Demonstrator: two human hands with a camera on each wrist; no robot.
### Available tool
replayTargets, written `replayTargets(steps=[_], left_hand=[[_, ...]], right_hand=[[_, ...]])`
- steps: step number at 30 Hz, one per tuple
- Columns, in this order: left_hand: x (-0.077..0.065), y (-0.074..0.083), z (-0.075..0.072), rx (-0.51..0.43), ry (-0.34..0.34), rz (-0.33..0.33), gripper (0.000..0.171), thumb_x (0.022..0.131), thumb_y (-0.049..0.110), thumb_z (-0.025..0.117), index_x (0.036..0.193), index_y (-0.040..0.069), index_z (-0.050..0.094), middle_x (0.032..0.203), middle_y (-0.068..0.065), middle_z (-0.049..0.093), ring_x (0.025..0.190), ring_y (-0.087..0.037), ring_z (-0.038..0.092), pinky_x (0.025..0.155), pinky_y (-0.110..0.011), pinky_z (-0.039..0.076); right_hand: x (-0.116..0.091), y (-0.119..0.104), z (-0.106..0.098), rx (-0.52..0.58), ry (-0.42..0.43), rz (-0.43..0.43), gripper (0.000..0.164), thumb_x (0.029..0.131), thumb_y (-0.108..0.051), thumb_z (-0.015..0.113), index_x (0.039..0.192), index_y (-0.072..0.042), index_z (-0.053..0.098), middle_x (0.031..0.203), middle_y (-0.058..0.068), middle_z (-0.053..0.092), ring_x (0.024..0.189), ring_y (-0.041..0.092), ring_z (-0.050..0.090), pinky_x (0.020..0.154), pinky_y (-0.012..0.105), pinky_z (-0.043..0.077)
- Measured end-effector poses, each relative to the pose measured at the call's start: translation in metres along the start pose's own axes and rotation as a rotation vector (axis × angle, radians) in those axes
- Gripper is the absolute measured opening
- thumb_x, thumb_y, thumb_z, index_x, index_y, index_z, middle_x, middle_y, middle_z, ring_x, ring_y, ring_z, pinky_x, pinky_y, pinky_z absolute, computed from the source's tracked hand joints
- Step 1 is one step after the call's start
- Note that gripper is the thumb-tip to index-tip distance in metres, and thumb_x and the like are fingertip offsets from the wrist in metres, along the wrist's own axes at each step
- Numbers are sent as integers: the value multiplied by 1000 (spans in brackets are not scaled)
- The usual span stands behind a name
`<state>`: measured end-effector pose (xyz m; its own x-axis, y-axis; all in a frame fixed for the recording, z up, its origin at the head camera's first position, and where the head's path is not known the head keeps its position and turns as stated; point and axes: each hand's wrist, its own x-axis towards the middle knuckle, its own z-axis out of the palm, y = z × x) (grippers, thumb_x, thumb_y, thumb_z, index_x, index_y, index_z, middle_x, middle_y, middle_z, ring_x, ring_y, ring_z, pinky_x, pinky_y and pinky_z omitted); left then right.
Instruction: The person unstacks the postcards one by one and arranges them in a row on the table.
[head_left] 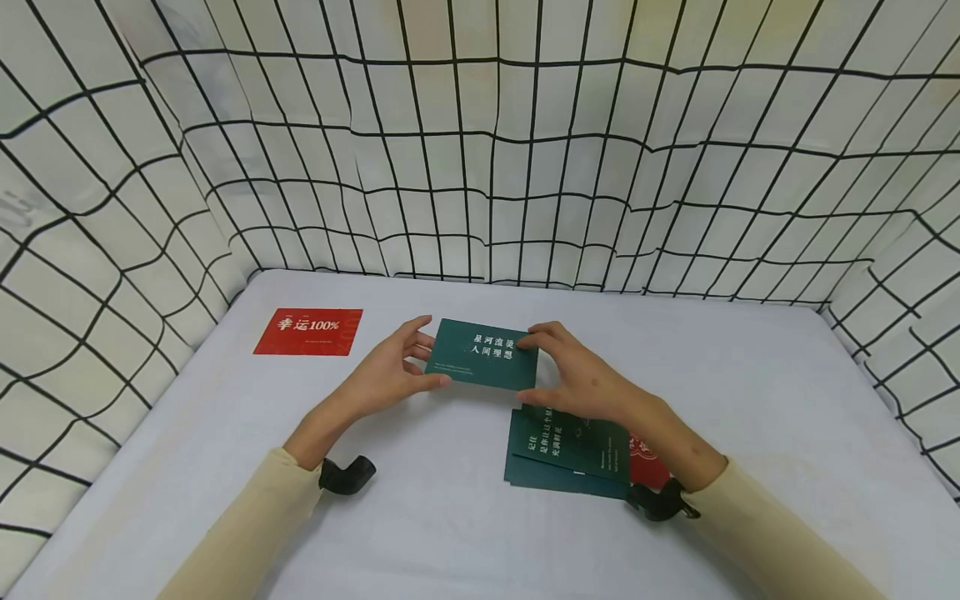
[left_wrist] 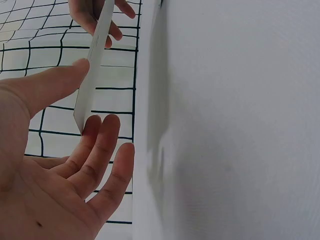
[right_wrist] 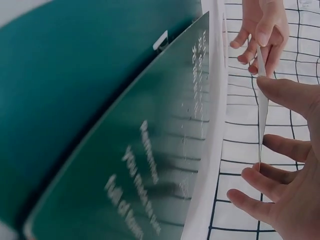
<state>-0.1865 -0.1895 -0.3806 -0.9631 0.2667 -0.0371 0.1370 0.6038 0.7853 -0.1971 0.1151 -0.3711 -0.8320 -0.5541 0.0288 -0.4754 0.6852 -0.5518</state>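
Observation:
A dark green card (head_left: 482,354) with white Chinese lettering is held up above the table between both hands. My left hand (head_left: 396,367) holds its left end, thumb at the near edge and fingers by the far corner; in the left wrist view the card (left_wrist: 94,70) appears nearly edge-on. On the right end my right hand (head_left: 581,371) grips it between thumb and fingers, spanning the card's short side. Below the right hand lie overlapping green cards (head_left: 551,437), the top one lettered, also large in the right wrist view as a green card (right_wrist: 135,165).
A red card (head_left: 309,332) with white lettering lies alone at the table's far left. Another red card (head_left: 648,465) sticks out from the green pile under my right wrist. White cloth covers the table (head_left: 420,533), and black-and-white grid curtains (head_left: 517,167) enclose its back and sides.

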Motion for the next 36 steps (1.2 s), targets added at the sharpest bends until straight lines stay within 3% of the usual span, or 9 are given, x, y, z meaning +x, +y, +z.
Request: replayTargets(steps=[7, 13, 21, 25, 28, 31, 36], left_hand=[[0, -1, 0, 2, 24, 22, 91, 88, 18, 85, 161, 7, 33, 129, -16, 64, 113, -28, 67, 102, -47, 59], [-3, 1, -1, -3, 42, 31, 89, 89, 17, 84, 161, 6, 33, 127, -15, 64, 108, -25, 67, 102, -46, 59], [-7, -2, -1, -28, 73, 28, 85, 91, 14, 81, 161, 7, 33, 121, -15, 66, 104, -23, 69, 99, -46, 61], [-8, -6, 1, -31, 87, 19, 84, 91, 13, 80, 161, 7, 34, 120, -15, 67, 102, -22, 70, 99, -46, 60], [-9, -7, 1, -13, 104, 19, 83, 93, 14, 78, 161, 4, 33, 120, -16, 66, 103, -24, 70, 100, -46, 59], [-9, -7, 1, 6, 113, 12, 81, 95, 16, 76, 161, 2, 31, 122, -18, 65, 111, -29, 71, 102, -48, 57], [-9, -6, 0, 3, 121, -6, 81, 97, 18, 75, 162, 2, 29, 131, -22, 64, 126, -37, 67, 107, -53, 55]], right_hand=[[4, -4, 1, 31, 18, -47, 75, 87, -29, 86, 149, -12, 49, 159, 13, 37, 142, 35, 49, 116, 53, 48], [8, -8, 3, 176, 48, -77, 84, 83, -11, 88, 152, -5, 42, 157, 19, 34, 134, 39, 55, 105, 49, 58], [12, -16, 12, 497, 41, 36, 88, 86, 1, 80, 158, -12, 32, 158, 18, 27, 134, 47, 57, 95, 45, 62], [19, -20, 17, 616, 77, 123, 87, 91, 4, 73, 162, -11, 26, 160, 18, 27, 135, 42, 60, 94, 42, 63], [24, -23, 17, 634, 118, 200, 87, 90, 3, 76, 161, -12, 29, 155, 19, 35, 123, 32, 67, 89, 32, 61], [28, -25, 17, 657, 122, 243, 88, 88, 2, 78, 161, -13, 31, 146, 19, 42, 95, 22, 66, 75, 28, 50], [32, -25, 21, 764, 111, 237, 86, 91, 4, 75, 161, -11, 29, 120, 13, 51, 77, 13, 68, 74, 30, 61]])
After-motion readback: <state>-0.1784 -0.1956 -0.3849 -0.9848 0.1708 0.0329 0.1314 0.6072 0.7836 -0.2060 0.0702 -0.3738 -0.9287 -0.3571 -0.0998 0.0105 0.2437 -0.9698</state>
